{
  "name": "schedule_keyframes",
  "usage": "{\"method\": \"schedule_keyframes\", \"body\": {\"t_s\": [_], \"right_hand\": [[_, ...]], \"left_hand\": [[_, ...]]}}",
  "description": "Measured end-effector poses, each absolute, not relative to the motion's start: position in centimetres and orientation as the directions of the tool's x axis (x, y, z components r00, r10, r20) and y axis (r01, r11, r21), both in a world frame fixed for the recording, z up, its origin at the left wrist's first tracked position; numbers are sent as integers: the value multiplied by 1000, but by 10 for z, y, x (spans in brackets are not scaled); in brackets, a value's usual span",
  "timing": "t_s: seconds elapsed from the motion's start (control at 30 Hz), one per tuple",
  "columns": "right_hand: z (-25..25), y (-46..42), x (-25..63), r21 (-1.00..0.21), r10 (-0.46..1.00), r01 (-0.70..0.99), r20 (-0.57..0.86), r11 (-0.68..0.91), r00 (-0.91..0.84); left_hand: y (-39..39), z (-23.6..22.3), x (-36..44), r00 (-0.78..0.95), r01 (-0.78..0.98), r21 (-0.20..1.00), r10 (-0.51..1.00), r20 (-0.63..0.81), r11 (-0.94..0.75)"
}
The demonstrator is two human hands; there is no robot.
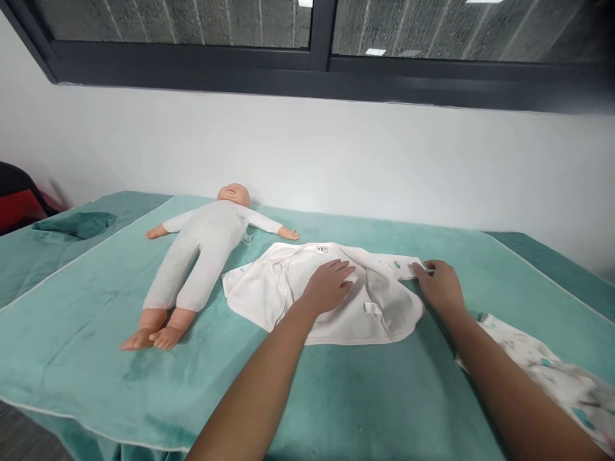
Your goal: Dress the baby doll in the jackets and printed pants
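A white baby top [398, 314] lies spread open on the green cover, its sleeves out to both sides and a small label at the neck. My left hand [329, 286] rests flat on the middle of it, fingers stretched out. At the end of the right sleeve, my right hand [439, 285] pinches the cuff between thumb and fingers. To the left, a baby doll [211, 230] in a white bodysuit lies on its back, arms spread and feet toward me.
A printed white cloth [552, 371] lies partly under my right forearm. The green velvet cover [96, 378] drapes over the front edge. Behind are a white wall [384, 166] and a dark window frame [192, 67]. Something red and black [22, 205] stands at far left.
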State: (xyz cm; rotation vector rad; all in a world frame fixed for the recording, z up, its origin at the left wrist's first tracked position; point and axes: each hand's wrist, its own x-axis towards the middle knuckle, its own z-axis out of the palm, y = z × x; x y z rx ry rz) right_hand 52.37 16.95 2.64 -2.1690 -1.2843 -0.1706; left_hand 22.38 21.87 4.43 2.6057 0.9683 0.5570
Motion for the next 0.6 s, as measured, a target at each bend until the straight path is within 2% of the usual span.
{"method": "schedule_keyframes", "body": {"t_s": [0.13, 0.23, 0.3, 0.43, 0.47, 0.53, 0.6], "right_hand": [[21, 172, 540, -454, 800, 810, 285, -372, 527], [30, 171, 532, -451, 740, 829, 421, -331, 525], [43, 168, 513, -469, 709, 855, 524, -222, 472], [75, 157, 446, -463, 745, 882, 619, 92, 248], [80, 156, 425, -483, 765, 862, 610, 155, 205], [82, 157, 384, -607, 857, 760, 497, 233, 135], [72, 165, 351, -715, 925, 668, 364, 205, 105]], "left_hand": [[220, 41, 224, 701, 550, 400, 665, 257, -734], [220, 40, 224, 718, 532, 380, 641, 270, -757], [218, 41, 224, 736, 518, 357, 618, 276, -777], [216, 43, 225, 748, 507, 322, 594, 296, -799], [216, 42, 226, 742, 506, 322, 594, 310, -800], [217, 40, 226, 693, 540, 337, 635, 343, -771], [220, 37, 225, 606, 610, 362, 709, 361, -705]]}}
